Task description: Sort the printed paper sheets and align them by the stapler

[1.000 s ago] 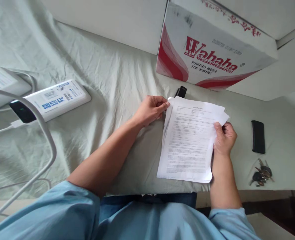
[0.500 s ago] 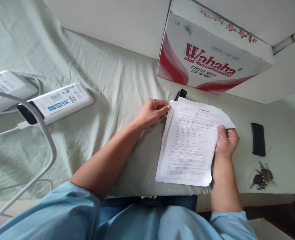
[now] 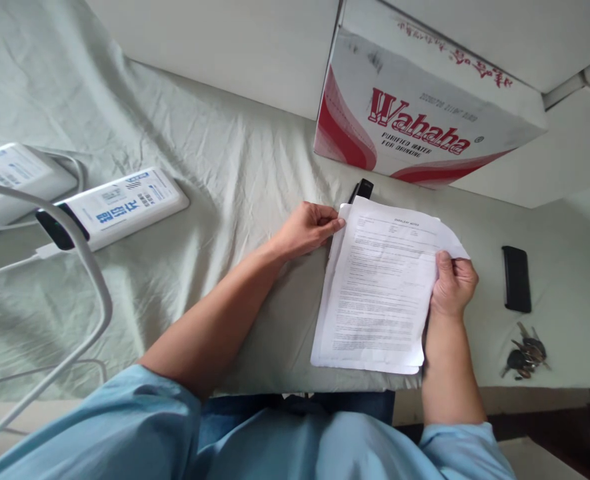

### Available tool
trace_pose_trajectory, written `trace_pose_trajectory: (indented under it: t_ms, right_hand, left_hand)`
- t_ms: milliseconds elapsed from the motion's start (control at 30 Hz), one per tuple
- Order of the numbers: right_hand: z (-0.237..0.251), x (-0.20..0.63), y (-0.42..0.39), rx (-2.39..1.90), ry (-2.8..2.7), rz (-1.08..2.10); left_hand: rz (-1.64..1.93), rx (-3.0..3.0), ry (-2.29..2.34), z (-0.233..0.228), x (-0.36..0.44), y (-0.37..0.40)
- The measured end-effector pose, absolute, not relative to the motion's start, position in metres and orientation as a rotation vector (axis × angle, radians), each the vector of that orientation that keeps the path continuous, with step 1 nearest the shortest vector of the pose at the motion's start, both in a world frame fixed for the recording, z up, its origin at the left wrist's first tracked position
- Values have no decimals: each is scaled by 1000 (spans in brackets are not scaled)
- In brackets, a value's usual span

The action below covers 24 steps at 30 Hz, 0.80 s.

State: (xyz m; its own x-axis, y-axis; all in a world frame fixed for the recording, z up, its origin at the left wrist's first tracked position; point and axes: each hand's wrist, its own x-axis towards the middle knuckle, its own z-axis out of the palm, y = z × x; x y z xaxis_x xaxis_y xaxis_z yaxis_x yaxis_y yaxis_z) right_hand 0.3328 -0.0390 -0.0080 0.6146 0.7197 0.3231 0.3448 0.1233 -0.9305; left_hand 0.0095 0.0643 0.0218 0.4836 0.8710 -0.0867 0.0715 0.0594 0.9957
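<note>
A stack of printed paper sheets (image 3: pixel 382 293) lies before me, tilted slightly, its top page dense with small text. My left hand (image 3: pixel 311 230) pinches the stack at its upper left edge, thumb on top. On the other side my right hand (image 3: pixel 453 283) grips the upper right edge, the thumb over the top page and the fingers curled beneath; the corner there bends outward. Just beyond the top of the papers a black object (image 3: pixel 362 189) sticks out, its lower part hidden by the sheets.
A Wahaha water carton (image 3: pixel 425 120) stands at the back. To the right lie a black phone-like slab (image 3: pixel 516 279) and a bunch of keys (image 3: pixel 526 352). White power banks (image 3: pixel 125 203) with cables (image 3: pixel 95 280) sit at left on the pale green cloth (image 3: pixel 215 153).
My left hand has shifted very slightly down and to the right along the papers' edge. The right hand keeps its grip, and the sheets have hardly moved.
</note>
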Motion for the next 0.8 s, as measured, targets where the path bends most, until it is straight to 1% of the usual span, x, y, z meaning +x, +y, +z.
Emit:
trace_pose_trajectory:
  t_ms: [333, 633, 800]
  right_hand:
    - [-10, 327, -37, -1470, -929, 364]
    - [-18, 330, -34, -1449, -808, 360]
    - [-15, 328, -36, -1451, -873, 400]
  left_hand:
    - [1058, 1343, 957, 0, 20, 69]
    - [1027, 1382, 1003, 6, 17, 66]
    - [1001, 1397, 1005, 8, 17, 66]
